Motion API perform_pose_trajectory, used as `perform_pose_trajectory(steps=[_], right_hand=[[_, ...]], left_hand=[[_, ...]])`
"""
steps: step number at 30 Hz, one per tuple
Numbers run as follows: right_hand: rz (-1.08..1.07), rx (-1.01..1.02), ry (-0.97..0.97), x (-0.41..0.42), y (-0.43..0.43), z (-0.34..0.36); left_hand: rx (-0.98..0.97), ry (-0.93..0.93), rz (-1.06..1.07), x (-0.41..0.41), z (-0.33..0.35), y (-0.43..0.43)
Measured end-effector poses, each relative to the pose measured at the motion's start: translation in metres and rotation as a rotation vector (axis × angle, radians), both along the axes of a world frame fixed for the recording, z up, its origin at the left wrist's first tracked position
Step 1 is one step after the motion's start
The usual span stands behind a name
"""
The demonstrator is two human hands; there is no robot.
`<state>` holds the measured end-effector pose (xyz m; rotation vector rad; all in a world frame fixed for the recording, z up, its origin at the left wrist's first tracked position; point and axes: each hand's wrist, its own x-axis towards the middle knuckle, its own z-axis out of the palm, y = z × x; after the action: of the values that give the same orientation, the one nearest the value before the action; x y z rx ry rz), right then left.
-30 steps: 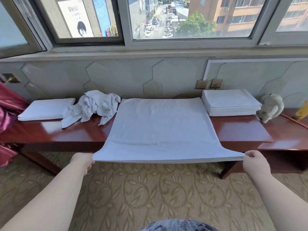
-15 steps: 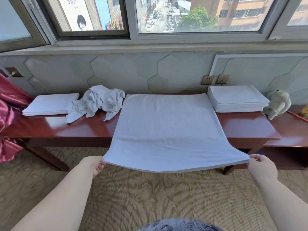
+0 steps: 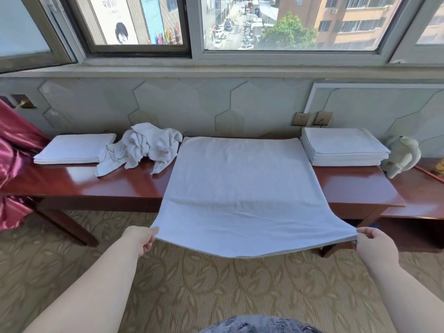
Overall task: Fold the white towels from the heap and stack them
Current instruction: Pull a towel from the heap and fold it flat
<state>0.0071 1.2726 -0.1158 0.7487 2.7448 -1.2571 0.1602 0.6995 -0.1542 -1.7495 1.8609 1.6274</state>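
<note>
White towel [image 3: 240, 188] lies across the wooden table [image 3: 120, 186], its near edge held up by both hands.
Its far part lies flat on the tabletop up to the wall, while the near part reaches out past the table's front and sags in the middle. The left hand [image 3: 140, 239] pinches the near left corner, thumb on top and fingers curled beneath. The right hand [image 3: 374, 246] pinches the near right corner the same way. Just left of the towel sits the crumpled heap [image 3: 146, 147], touching a low folded stack [image 3: 74, 150] farther left. A taller folded stack [image 3: 343, 150] stands just beside the towel's far right corner, with a pale plush toy [image 3: 401, 155] beside it. A red curtain [image 3: 14, 159] hangs at far left.
</note>
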Motion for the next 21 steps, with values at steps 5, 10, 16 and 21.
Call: perform_pose_trajectory(steps=[5,10,16,21], right_hand=[[0.016,0.017,0.021,0.006,0.0,0.002],[0.03,0.023,0.029,0.008,0.0,0.002],[0.034,-0.008,0.031,0.012,-0.003,0.01],[0.03,-0.007,0.044,0.014,-0.004,0.012]], left_hand=[[-0.293,0.077,-0.147,0.006,-0.005,0.011],[-0.218,0.145,-0.014,0.006,-0.008,0.019],[-0.014,0.127,0.183,0.003,-0.009,0.019],[-0.14,0.191,0.137,0.005,-0.007,0.026]])
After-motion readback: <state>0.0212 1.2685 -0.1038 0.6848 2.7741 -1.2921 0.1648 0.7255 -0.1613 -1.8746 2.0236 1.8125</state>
